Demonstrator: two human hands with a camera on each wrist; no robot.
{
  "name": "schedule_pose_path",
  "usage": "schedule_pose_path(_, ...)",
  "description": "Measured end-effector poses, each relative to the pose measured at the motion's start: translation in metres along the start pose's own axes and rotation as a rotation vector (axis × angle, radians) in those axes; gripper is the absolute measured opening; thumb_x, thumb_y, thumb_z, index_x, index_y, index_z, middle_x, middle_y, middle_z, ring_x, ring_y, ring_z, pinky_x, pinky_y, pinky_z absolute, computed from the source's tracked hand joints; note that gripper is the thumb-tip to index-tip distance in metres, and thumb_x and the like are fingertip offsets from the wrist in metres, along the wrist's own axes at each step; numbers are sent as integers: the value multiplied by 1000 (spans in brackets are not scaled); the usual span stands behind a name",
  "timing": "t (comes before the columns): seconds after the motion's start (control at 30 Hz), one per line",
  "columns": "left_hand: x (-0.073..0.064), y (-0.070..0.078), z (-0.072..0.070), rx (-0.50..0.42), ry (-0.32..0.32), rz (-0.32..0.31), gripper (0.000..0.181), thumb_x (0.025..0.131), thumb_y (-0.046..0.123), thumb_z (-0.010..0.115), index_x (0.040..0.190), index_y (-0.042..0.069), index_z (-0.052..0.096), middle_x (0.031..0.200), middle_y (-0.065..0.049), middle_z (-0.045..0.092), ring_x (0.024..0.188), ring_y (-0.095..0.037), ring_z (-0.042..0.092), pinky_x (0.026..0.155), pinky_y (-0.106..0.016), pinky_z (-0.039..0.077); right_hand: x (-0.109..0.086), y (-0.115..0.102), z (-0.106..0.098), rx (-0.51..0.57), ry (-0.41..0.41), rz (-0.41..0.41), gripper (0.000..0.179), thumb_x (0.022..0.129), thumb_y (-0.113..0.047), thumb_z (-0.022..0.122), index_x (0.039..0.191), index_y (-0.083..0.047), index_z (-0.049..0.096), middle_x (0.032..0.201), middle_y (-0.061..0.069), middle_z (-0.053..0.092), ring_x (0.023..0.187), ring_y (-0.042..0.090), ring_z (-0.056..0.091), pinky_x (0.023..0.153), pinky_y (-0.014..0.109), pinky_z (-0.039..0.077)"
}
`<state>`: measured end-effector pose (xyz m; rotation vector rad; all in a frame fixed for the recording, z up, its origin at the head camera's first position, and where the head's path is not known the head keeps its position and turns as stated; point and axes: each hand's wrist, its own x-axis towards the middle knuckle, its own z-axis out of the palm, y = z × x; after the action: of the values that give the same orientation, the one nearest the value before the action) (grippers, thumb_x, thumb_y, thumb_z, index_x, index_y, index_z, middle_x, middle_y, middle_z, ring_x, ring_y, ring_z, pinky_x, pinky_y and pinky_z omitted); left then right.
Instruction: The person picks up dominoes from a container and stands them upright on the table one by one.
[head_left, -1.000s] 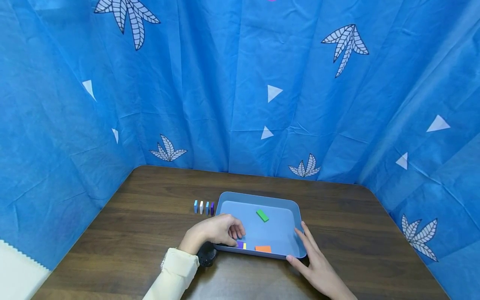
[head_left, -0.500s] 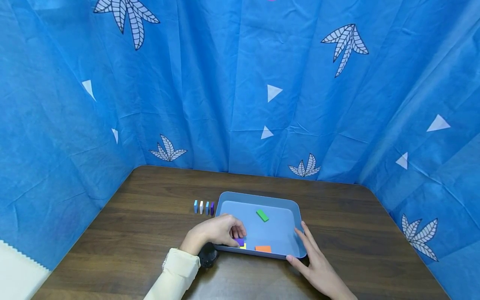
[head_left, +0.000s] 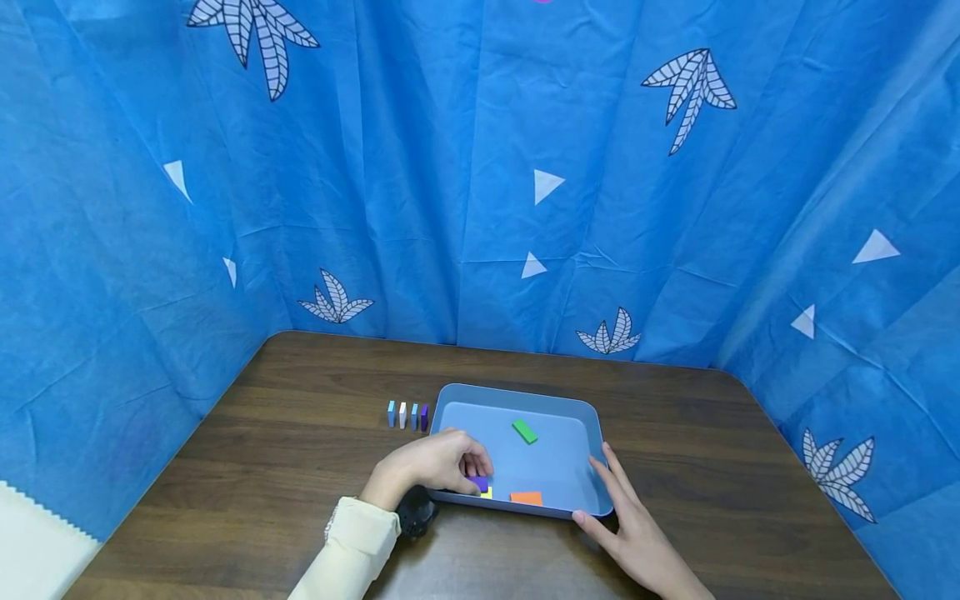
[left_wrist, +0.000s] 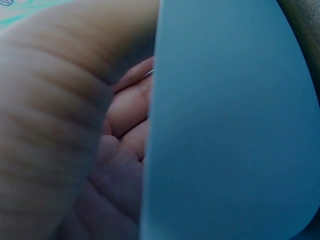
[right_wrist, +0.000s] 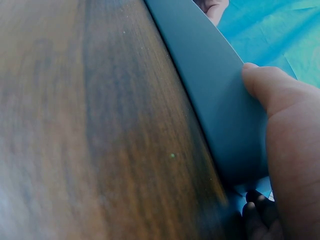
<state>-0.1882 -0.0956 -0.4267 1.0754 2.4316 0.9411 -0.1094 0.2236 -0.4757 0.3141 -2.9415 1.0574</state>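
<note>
Inside the shallow blue-grey tray [head_left: 558, 467], my left hand [head_left: 438, 458] pinches a purple block [head_left: 477, 483] near the front-left corner, its fingers curled. A yellow block [head_left: 487, 493] shows partly just below the purple one. In the left wrist view the tray wall [left_wrist: 230, 120] covers the fingertips. My right hand [head_left: 630, 529] lies at the front-right corner of the tray, fingers fairly straight along the right side. Its thumb touches the front wall, as the right wrist view also shows. An orange block [head_left: 527, 498] and a green block [head_left: 525, 431] lie in the tray.
Several small blocks stand upright in a row left of the tray, among them a white block [head_left: 402, 415] and a dark purple block [head_left: 424, 417]. The brown wooden table [head_left: 315, 417] is bounded by a blue curtain [head_left: 420, 208] at the back and sides.
Over the first half second my left hand shifted slightly right and the purple block moved a little away from the front wall, over the yellow one. Since then little differs; the right hand stays put.
</note>
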Motion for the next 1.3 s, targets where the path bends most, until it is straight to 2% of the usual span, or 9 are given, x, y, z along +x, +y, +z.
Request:
schedule_pose_path(0.13, 0, 0, 0, -6, 2, 5, 14, 78, 9, 77, 91, 11, 73, 78, 7, 68, 69, 2, 58, 67, -15, 50, 1, -1, -1, -4, -7, 15, 82, 87, -59, 58, 153, -27, 21, 163, -2, -2, 146, 34, 16, 102, 67, 33)
schedule_pose_path(0.43, 0, -3, -1, 0, 10, 6, 15, 77, 9, 75, 92, 13, 75, 80, 6, 70, 71, 3, 59, 68, -15, 51, -1, -1, 0, 11, 12, -15, 79, 89, -55, 59, 153, -25, 24, 163, -2, 1, 146, 35, 19, 102, 64, 35)
schedule_pose_path(0.7, 0, -4, -2, -32, 23, -10, 16, 76, 7, 74, 90, 12, 73, 76, 8, 67, 68, 2, 58, 66, -16, 51, 0, -1, -1, 12, 13, -25, 77, 90, -53, 59, 153, -23, 24, 163, -1, 1, 145, 36, 20, 102, 64, 36)
schedule_pose_path(1.0, 0, -3, -3, -52, 33, -22, 16, 75, 8, 75, 90, 14, 72, 76, 8, 66, 69, 0, 58, 66, -17, 51, -1, -1, 0, 19, -3, 3, 80, 88, -56, 59, 153, -28, 22, 163, -4, -1, 146, 33, 19, 104, 64, 34)
schedule_pose_path(1.3, 0, -3, -3, -54, 31, -16, 17, 77, 8, 74, 94, 12, 72, 78, 8, 66, 70, -1, 59, 67, -17, 52, -1, -2, -2, 31, -26, 28, 80, 88, -57, 58, 153, -27, 21, 163, -5, -4, 147, 33, 16, 105, 65, 31)
